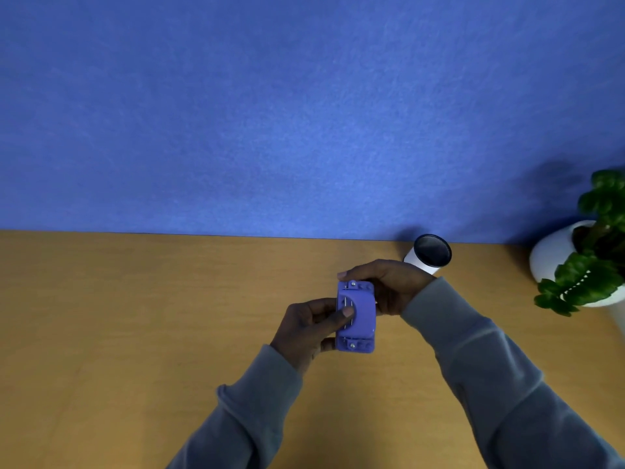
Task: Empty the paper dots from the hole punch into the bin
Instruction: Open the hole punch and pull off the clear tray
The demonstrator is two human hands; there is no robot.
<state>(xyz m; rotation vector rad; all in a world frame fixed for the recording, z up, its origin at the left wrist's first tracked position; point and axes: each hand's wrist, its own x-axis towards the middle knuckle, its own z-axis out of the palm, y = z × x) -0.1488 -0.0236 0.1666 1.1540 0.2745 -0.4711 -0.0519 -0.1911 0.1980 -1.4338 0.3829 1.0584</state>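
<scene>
Hole punch, purple plastic, sits just right of the middle of the frame, held up above the wooden desk with its underside turned toward us. We see two small metal screws, one near its upper end and one near its lower end, and a pair of thin metal strips across its middle.

Our left hand wraps the punch from the left edge, fingers curled behind it and the thumb pressed flat on the middle of the base. Our right hand closes on it from the upper right, with fingers bent over the top end and the rest tucked behind the right side. Both hands grip the punch firmly. Grey sleeves cover both forearms down to the bottom of the frame.

Just above and right of our right hand stands a small white bin with a dark open mouth, near the blue wall. At the right edge of the frame is a leafy plant in a white pot.
</scene>
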